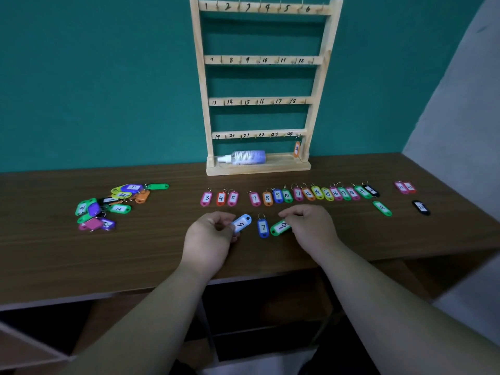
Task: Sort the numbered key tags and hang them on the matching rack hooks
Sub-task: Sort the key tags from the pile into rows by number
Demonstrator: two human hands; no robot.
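A wooden rack (261, 60) with hooks numbered 1 to 24 stands against the green wall. One orange tag (297, 149) hangs at its bottom right hook. A row of numbered tags (286, 195) lies on the table in front of it. My left hand (212, 236) pinches a light blue tag (241, 223) marked 9. My right hand (308, 226) pinches a green tag (280, 227) lying on the table. Between them lies a dark blue tag (263, 227) marked 7.
A loose pile of unsorted tags (108, 205) lies at the left. Further tags (404, 187) lie at the far right, near a black tag (421, 207) and a green tag (382, 208). A spray bottle (243, 157) rests on the rack's base. The table's front edge (108, 295) is near.
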